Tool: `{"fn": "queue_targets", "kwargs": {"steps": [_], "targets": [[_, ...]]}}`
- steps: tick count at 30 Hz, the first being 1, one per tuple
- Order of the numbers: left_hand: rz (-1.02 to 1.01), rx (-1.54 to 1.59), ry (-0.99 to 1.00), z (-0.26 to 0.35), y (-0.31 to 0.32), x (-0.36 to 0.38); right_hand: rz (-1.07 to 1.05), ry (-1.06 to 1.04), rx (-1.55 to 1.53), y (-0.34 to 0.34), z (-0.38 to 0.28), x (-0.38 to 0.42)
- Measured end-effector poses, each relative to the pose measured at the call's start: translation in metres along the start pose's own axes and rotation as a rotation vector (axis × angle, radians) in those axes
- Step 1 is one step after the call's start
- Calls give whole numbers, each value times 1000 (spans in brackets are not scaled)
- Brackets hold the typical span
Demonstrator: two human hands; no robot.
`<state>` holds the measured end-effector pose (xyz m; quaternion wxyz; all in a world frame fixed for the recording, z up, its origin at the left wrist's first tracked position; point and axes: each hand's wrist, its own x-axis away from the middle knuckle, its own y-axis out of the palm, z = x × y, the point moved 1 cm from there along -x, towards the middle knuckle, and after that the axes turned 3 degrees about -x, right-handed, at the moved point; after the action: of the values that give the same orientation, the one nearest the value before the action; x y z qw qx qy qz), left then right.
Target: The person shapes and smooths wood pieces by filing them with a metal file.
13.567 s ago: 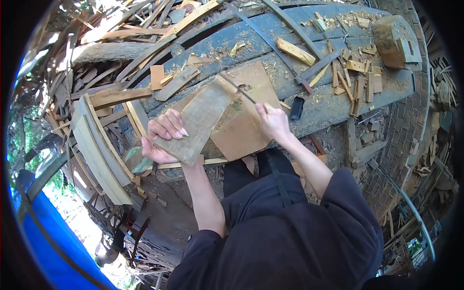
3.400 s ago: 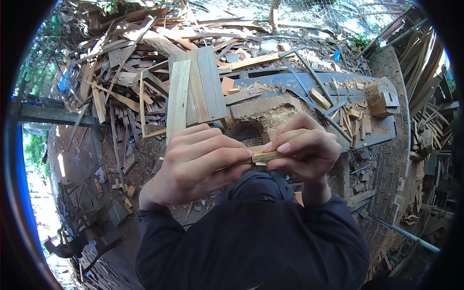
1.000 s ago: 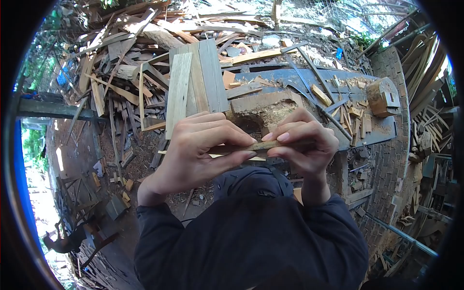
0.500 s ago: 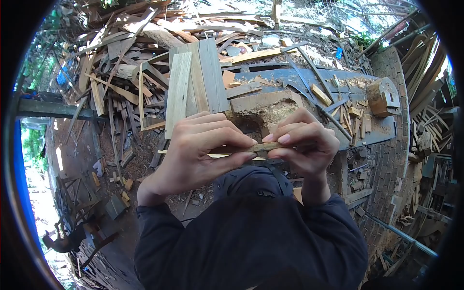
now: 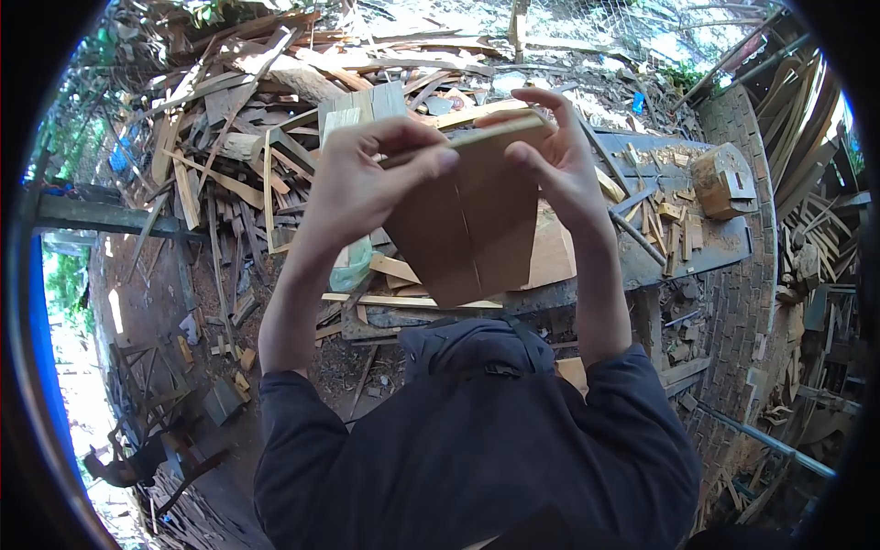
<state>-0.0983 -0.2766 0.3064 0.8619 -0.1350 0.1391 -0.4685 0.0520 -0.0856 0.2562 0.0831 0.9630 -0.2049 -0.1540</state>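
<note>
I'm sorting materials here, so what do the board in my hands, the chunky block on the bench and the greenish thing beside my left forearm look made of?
Board: likely wood, matte brown, with a pale edge and crack-like line.
Block: probably wood, rough, seemingly unfinished, with uneven tan sides.
Greenish thing: perhaps thin plastic, slightly shiny, translucent and crinkled-looking.

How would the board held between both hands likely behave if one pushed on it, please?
The brown board would probably feel stiff: it looks flat while held near its upper edge by the left hand and right hand. It may be fairly light, as its visible edge looks thin. Pushing might strain the pale line down its face, perhaps a seam.
</note>
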Motion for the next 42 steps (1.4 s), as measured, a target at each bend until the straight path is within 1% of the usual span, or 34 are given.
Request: {"fn": "queue_targets", "kwargs": {"steps": [1, 2, 3, 5, 6, 7, 8, 9, 10, 11, 12, 13, 15, 16, 17, 18, 19, 20, 22, 26, 29, 31, 35, 37, 41, 42], "targets": [[82, 43, -24, -3, -4, -4, -4, 40, -98, -13, 13, -2], [146, 72, -26, -7, -12, -8, -6, 5, 18, -32, 33, -2], [209, 102, -28, -10, -22, -11, -5, -1, 18, -50, 54, 7], [364, 167, 9, -11, -43, -15, 303, 216, 92, -82, 99, 22], [444, 192, 29, -18, -54, -18, 381, 293, 28, -87, 116, 35], [442, 189, 37, -27, -63, -22, 457, 370, -38, -89, 130, 51], [550, 240, 48, -40, -72, -26, 401, 450, -185, -89, 139, 61], [656, 292, 57, -53, -80, -28, 404, 442, -189, -83, 145, 67], [686, 363, 64, -65, -85, -30, 392, 409, -245, -71, 150, 69], [678, 362, 70, -76, -87, -31, 379, 374, -299, -60, 155, 70], [716, 400, 48, -85, -88, -32, 417, 308, -403, -53, 157, 68], [755, 439, 26, -90, -86, -32, 422, 302, -402, -46, 154, 64], [777, 491, 32, -102, -77, -30, 469, 89, -420, -37, 142, 55], [813, 515, 18, -113, -74, -28, 520, 54, -495, -34, 136, 51], [847, 539, 3, -125, -72, -27, 524, 48, -491, -37, 137, 47], [861, 598, -4, -140, -72, -26, 590, 45, -436, -42, 141, 44], [856, 604, 0, -140, -66, -24, 656, 42, -379, -45, 140, 41], [867, 646, -40, -141, -60, -18, 657, 36, -375, -48, 139, 40], [900, 684, -113, -145, -49, -9, 708, 49, -471, -48, 129, 37], [900, 743, -113, -160, -36, 3, 763, -5, -442, -50, 116, 33], [931, 762, -147, -155, -25, 11, 788, -26, -388, -47, 103, 33], [902, 800, -146, -153, -21, 14, 819, -74, -335, -46, 98, 33], [894, 861, -145, -151, -14, 17, 806, -100, -315, -50, 92, 34], [868, 868, -109, -151, -10, 17, 747, -92, -312, -55, 91, 34], [861, 867, -107, -153, -3, 19, 715, -78, -334, -64, 94, 39], [861, 869, -113, -156, -2, 20, 692, -47, -349, -64, 91, 40]]}}
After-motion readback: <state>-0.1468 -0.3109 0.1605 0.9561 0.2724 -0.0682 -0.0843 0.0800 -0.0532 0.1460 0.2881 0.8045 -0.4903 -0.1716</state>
